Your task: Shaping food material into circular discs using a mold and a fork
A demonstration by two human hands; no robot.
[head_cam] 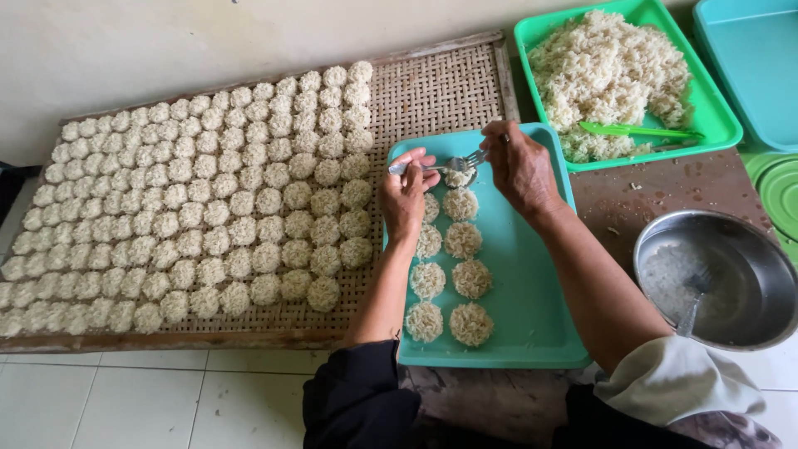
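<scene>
Left hand [405, 195] pinching a spoon [432, 167], right hand [517, 166] gripping a fork [474, 157] — press the rice patty [458, 176] gently, evenly — onto the teal tray [532, 274].

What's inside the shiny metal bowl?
The round steel bowl holds shallow cloudy water and a metal utensil leaning in it. The utensil's lower end is blurred by the water, so its shape cannot be told.

smooth teal plastic tray [532, 274], rough woven bamboo mat [432, 91], shiny metal fork [465, 160]
</scene>
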